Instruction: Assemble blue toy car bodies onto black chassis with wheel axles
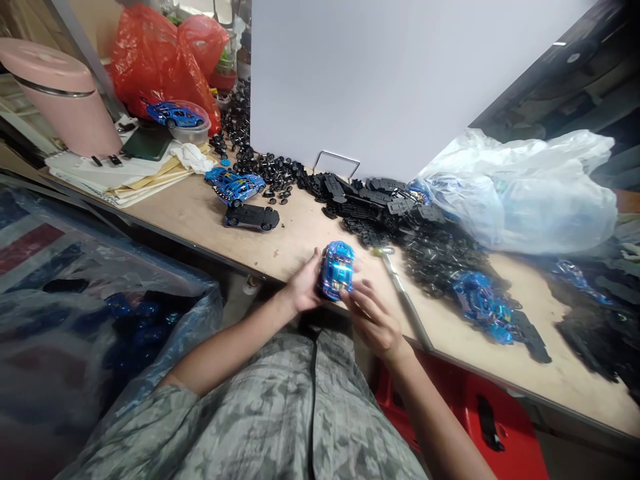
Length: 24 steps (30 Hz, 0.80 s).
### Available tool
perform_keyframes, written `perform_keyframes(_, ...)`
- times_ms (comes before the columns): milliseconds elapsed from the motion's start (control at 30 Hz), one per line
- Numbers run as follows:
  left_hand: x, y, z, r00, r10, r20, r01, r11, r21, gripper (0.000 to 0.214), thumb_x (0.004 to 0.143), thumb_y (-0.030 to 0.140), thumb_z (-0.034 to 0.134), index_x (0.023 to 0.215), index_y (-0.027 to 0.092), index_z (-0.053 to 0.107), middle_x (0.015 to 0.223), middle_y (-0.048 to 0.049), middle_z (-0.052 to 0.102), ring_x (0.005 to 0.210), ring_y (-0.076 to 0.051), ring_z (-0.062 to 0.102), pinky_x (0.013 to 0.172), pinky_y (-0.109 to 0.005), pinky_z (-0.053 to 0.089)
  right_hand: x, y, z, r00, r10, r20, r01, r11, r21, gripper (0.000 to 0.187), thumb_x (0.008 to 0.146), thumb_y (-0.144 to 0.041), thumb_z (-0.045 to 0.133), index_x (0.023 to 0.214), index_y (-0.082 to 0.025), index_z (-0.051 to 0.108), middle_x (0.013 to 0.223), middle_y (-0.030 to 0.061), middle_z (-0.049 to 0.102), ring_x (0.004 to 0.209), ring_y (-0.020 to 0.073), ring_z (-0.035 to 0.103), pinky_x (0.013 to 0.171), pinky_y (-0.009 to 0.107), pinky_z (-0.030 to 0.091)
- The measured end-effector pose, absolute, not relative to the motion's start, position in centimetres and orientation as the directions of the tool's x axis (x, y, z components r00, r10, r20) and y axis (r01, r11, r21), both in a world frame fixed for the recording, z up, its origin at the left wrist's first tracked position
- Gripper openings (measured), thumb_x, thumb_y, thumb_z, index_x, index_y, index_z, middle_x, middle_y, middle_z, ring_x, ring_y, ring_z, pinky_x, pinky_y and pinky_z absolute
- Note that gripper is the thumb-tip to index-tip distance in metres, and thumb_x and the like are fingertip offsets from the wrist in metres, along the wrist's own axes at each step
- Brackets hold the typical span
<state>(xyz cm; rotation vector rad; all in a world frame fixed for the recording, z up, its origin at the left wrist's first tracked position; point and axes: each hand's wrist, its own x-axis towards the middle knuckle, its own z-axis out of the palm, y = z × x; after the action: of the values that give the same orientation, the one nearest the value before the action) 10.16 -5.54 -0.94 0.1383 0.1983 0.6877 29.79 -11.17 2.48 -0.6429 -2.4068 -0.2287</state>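
Note:
A shiny blue toy car [338, 268] is held upright over the table's front edge. My left hand [306, 283] wraps round its left side, thumb along the body. Fingers of my right hand [373, 317] touch the car's near end at the lower right; whether they grip it is hard to make out. Right of my hands lies a hammer [404, 293] with its head toward the back. Left of them, several blue toy cars [235, 185] rest on the table, beside a car lying with its black underside [253, 217] up.
Black chassis parts [370, 200] and small wheels [270, 170] pile along the white board [360, 80]. Blue car bodies [483, 307] lie at the right, under a white plastic bag [525, 193]. A pink flask [63, 93] stands far left. Below is a plastic-lined container [200, 313] with blue parts.

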Motion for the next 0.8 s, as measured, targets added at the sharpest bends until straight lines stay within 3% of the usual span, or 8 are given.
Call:
perform_keyframes(200,10.1,-5.4,-1.3,0.787,0.604,-0.125,-0.577,0.792,0.197,0.101,0.097,0.077,0.01,0.143,0.002,0.059,0.127,-0.0277,0.071,0.117,-0.035,0.07,0.093,-0.042,0.055,29.1,-11.2,2.9,-0.664,0.388,0.639,0.504,0.864,-0.001,0.049,0.097,-0.005,0.06,0.144,-0.017,0.061,0.106,0.0126,0.076,0.111,0.0272,0.074,0.105,0.053,0.061)
perform_keyframes(400,10.4,-5.4,-1.4,0.772,0.627,-0.105,-0.609,0.777,0.16,0.099,0.098,0.075,0.009,0.149,0.001,0.051,0.132,-0.0284,0.069,0.119,-0.035,0.07,0.099,-0.045,0.053,28.6,-11.0,3.1,-0.648,0.361,0.67,0.477,0.879,-0.013,0.055,0.093,0.001,0.063,0.146,-0.01,0.057,0.099,0.0142,0.071,0.103,0.027,0.072,0.095,0.052,0.064)
perform_keyframes(567,10.6,-5.4,-1.2,0.715,0.685,-0.141,-0.666,0.728,0.162,0.091,0.101,0.07,0.012,0.15,0.004,0.051,0.133,-0.0272,0.068,0.116,-0.035,0.072,0.098,-0.047,0.054,28.3,-11.0,2.5,-0.667,0.356,0.654,0.442,0.896,-0.037,0.057,0.09,0.004,0.064,0.145,-0.011,0.056,0.1,0.0139,0.071,0.099,0.0267,0.072,0.087,0.048,0.066)
perform_keyframes(800,10.6,-5.4,-1.0,0.717,0.672,-0.185,-0.665,0.739,0.106,0.089,0.102,0.07,0.014,0.149,0.004,0.052,0.132,-0.0276,0.068,0.118,-0.036,0.07,0.099,-0.049,0.055,28.0,-11.0,1.7,-0.635,0.394,0.665,0.477,0.877,-0.064,0.052,0.092,0.001,0.064,0.142,-0.014,0.06,0.098,0.0118,0.071,0.095,0.0248,0.072,0.088,0.051,0.065)
